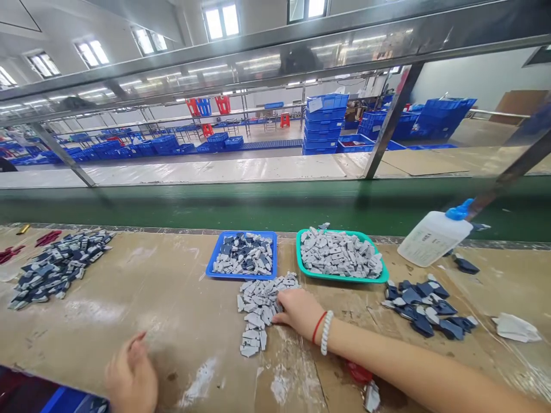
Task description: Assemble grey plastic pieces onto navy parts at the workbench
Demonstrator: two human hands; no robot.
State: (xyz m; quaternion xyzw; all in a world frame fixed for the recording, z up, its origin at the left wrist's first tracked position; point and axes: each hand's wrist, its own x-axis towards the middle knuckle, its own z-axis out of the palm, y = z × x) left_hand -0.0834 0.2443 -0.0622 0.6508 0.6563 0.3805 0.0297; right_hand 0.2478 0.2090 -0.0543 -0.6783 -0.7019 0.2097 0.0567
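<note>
My right hand (298, 311), with a red cord and a white bead bracelet at the wrist, is at the right side of a pile of small light grey pieces (257, 304). Its fingers and thumb curl round pieces at the pile's edge; the fingertips are partly hidden. Lower left, my left hand (133, 373) hovers near the table's front edge, slightly blurred, fingers loosely bent with nothing visible in them. Behind the pile stand a blue tray (209, 269) of grey and dark blue pieces and a green tray (384, 275) full of light grey pieces.
A heap of dark blue and grey pieces (60, 267) lies far left, another heap (430, 304) on the right. A white bottle with a blue cap (434, 238) leans near the metal post. A green conveyor belt (215, 206) runs behind the cardboard-covered table (172, 298).
</note>
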